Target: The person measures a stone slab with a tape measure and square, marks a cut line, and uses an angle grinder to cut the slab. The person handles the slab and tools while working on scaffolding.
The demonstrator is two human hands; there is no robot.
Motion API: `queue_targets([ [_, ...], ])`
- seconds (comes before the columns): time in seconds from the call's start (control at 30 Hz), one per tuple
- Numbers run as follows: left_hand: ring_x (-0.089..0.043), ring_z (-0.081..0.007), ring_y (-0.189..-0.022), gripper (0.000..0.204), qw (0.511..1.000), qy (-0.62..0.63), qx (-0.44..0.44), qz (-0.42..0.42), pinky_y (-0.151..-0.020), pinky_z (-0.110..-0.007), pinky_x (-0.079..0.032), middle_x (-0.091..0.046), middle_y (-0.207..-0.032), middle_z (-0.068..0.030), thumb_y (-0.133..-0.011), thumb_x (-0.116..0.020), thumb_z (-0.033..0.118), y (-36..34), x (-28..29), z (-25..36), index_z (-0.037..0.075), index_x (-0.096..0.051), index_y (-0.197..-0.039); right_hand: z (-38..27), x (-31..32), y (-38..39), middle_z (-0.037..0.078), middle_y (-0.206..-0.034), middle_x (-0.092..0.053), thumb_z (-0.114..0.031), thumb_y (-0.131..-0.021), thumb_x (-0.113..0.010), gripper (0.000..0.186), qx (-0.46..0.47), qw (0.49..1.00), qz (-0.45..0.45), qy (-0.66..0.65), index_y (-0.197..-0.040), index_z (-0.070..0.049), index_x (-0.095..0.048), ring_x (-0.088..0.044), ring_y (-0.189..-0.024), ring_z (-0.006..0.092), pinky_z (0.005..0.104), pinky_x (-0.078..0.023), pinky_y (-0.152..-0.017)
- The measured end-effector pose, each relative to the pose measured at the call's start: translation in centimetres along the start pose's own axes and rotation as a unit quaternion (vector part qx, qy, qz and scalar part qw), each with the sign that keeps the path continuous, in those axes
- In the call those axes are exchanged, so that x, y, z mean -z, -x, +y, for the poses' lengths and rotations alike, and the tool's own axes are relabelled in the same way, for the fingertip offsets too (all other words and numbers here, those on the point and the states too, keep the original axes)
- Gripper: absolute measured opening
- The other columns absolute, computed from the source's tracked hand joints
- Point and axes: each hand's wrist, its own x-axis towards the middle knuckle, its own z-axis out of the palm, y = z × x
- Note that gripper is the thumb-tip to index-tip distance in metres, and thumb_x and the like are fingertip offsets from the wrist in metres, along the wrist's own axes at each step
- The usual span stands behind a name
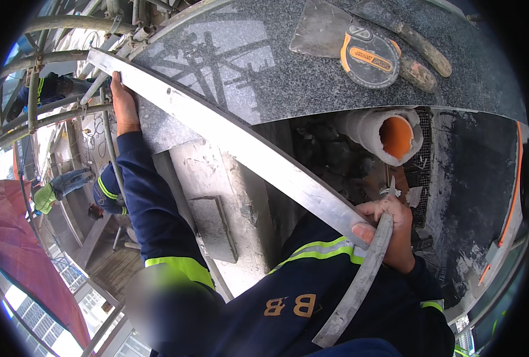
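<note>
A long aluminium straightedge [235, 140] slants from the upper left down to the right, its upper part lying over a polished grey granite slab [312, 83]. My left hand [124, 106] grips its far end, thumb up along the edge; the fingers beneath are hidden. My right hand [393, 229] is closed round the near end, with the thumb on its face. That same hand also holds a narrow grey strip [360, 284], which looks curved in this view and runs down across my jacket. Its pointed upper end shows above my fingers.
On the slab lie an orange and black tape measure [370, 59], a flat trowel [321, 30] and another wooden-handled tool [425, 49]. Below its edge, an orange-lined pipe [396, 135] rises from an opening. Scaffold tubes [68, 58] and co-workers [107, 187] are at left.
</note>
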Motion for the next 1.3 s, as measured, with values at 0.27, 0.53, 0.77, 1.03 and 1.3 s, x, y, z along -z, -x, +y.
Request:
queue_targets([
  [0.27,-0.058,-0.0181,-0.121,0.056,1.0,0.008,0.013,-0.004,-0.107,-0.031,-0.039,-0.064,-0.131,-0.0072,-0.107,-0.048,0.047,0.3,0.0,0.2,0.001,-0.054,-0.139,0.1,-0.1,-0.2,0.019,-0.093,-0.075,-0.019,-0.079,-0.088,0.042,0.003,1.0,-0.002,0.0,-0.081,-0.006,-0.049,-0.068,-0.078,0.0143,0.0291,-0.051,-0.068],
  [0.53,-0.061,-0.0169,-0.111,0.047,0.996,0.023,0.084,0.021,-0.1,-0.03,-0.044,-0.067,-0.122,-0.0062,-0.105,-0.057,0.04,1.2,-0.8,2.1,0.002,-0.059,-0.133,0.2,-0.3,0.0,0.017,-0.091,-0.075,-0.018,-0.078,-0.088,0.038,0.006,1.0,0.025,0.001,-0.082,-0.003,-0.054,-0.066,-0.074,0.0132,0.0284,-0.051,-0.066],
  [0.77,-0.064,-0.0428,-0.103,0.04,0.813,-0.528,-0.211,0.123,-0.095,-0.05,-0.049,-0.068,-0.111,-0.0227,-0.093,-0.063,0.032,0.6,-0.7,3.8,-0.003,-0.069,-0.111,-0.5,-0.3,0.0,0.012,-0.088,-0.072,-0.015,-0.078,-0.086,0.032,-0.02,0.999,0.022,-0.022,-0.083,-0.001,-0.058,-0.064,-0.073,0.0124,0.0275,-0.051,-0.065],
  [1.03,-0.063,-0.0419,-0.114,0.036,0.753,-0.62,-0.206,0.078,-0.104,-0.048,-0.047,-0.067,-0.119,-0.0249,-0.091,-0.054,0.02,3.1,-3.1,6.5,-0.001,-0.073,-0.113,0.3,-0.3,0.1,0.012,-0.089,-0.072,-0.015,-0.078,-0.088,0.033,-0.004,0.998,0.023,-0.057,-0.083,-0.001,-0.058,-0.064,-0.074,0.0109,0.0277,-0.051,-0.068],
  [1.3,-0.052,-0.0422,-0.124,0.041,0.674,-0.704,-0.224,-0.001,-0.105,-0.043,-0.045,-0.071,-0.109,-0.0276,-0.087,-0.052,0.012,3.7,-4.4,5.3,-0.008,-0.071,-0.117,-0.2,-0.1,-0.3,0.013,-0.087,-0.073,-0.014,-0.079,-0.089,0.035,0.01,0.997,0.016,-0.071,-0.082,-0.002,-0.056,-0.064,-0.075,0.0095,0.0271,-0.052,-0.067],
])
